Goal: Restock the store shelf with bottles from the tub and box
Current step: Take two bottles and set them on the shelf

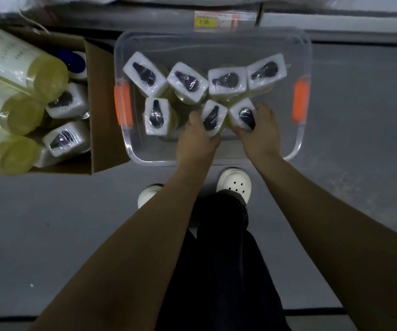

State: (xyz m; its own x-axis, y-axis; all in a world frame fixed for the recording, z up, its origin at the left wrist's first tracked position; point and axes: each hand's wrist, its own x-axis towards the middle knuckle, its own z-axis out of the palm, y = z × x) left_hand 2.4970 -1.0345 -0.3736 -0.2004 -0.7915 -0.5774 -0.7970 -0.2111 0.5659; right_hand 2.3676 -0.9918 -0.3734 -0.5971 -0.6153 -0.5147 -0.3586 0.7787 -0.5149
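Note:
A clear plastic tub (297, 149) with orange handles sits on the floor and holds several upright yellow bottles with white, plastic-wrapped pump tops. My left hand (196, 137) grips one bottle (213, 117) at the tub's near edge. Beside it, my right hand (259, 130) wraps around a second bottle (241, 113). A cardboard box (102, 130) to the left holds more of the same bottles, some lying on their sides (21, 111). The shelf edge (145, 17) with a yellow price tag (204, 22) runs along the top.
My feet in white clogs (234, 185) stand just in front of the tub on the grey floor. The box touches the tub's left side. White bags lie on the shelf above.

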